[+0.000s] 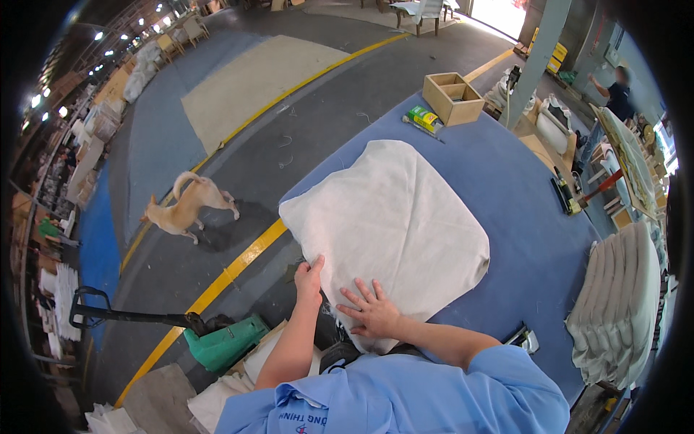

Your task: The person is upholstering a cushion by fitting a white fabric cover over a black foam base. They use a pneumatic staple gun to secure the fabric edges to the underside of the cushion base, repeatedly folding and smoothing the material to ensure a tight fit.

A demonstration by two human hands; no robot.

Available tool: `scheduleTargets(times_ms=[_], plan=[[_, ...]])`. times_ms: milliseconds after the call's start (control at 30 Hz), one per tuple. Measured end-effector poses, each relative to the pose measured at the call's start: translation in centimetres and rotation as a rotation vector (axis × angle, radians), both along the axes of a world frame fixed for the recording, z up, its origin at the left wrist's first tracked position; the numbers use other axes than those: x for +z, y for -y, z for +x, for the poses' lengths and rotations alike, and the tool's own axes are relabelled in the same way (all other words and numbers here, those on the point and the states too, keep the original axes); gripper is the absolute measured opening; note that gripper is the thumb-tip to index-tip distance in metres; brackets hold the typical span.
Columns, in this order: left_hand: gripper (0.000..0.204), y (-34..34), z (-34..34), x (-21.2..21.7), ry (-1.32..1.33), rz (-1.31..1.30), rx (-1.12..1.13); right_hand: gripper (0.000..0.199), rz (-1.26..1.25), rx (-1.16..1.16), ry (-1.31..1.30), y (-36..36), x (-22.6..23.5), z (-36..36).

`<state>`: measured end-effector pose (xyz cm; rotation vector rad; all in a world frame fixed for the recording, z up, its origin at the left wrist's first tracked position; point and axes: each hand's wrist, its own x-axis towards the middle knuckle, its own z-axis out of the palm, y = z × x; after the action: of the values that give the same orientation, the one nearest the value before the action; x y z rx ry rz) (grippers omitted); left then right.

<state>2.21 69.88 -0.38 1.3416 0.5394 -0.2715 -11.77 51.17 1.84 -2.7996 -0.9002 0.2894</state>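
Note:
A white fabric-covered seat cushion [405, 217], roughly square with rounded corners, lies on the blue-topped table [520, 188] in front of me. Its cloth has a faint crease and frayed threads along the near left edge. My left hand [309, 283] pinches that edge, with the thumb on top and the other fingers partly hidden. Beside it, my right hand [372, 311] rests flat on the near part of the cushion, its fingers spread. A metal-and-black hand tool, perhaps a staple gun [522, 338], lies by my right elbow.
A wooden box [453, 98], a green-yellow packet [423, 118] and a screwdriver-like tool are at the table's far end. Stacked cushions [618, 304] stand at right. A dog [189, 206] is on the floor at left, beyond a green pallet jack [225, 343]. Another person [619, 98] is far right.

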Motion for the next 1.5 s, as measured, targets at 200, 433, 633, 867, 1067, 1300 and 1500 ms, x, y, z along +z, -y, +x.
scheduleTargets(times_ms=[200, 433, 633, 867, 1067, 1300, 1500], plan=[[0.055, -0.5, 1.9, 0.2, -0.077, 0.257, -0.196, 0.077, 0.027, 0.059, 0.004, -0.5, 0.3, 0.2], [0.043, 0.4, 1.4, -2.9, 0.049, 0.338, 0.031, 0.061, 0.518, 0.087, -0.165, 4.0, -0.7, 3.9], [0.033, -0.8, 1.9, -4.1, -0.097, -0.099, 0.037, 0.08, -0.02, -0.458, 0.186, 20.7, 3.9, 19.7], [0.032, -4.0, 2.5, -6.9, -0.185, -0.196, 0.011, 0.097, -0.114, -0.437, 0.11, 10.5, -2.0, 28.7], [0.028, -4.2, 2.1, -8.5, -0.219, -0.319, 0.096, 0.099, -0.087, -0.196, 0.039, -5.1, -1.9, 30.4], [0.04, -4.3, 3.0, -8.3, -0.248, -0.463, 0.083, 0.094, -0.16, -0.149, 0.023, -11.2, -2.3, 30.7], [0.05, -4.7, 3.5, -7.8, -0.211, -0.32, 0.113, 0.081, 0.417, -0.16, 0.255, -5.8, -2.1, 25.8]])
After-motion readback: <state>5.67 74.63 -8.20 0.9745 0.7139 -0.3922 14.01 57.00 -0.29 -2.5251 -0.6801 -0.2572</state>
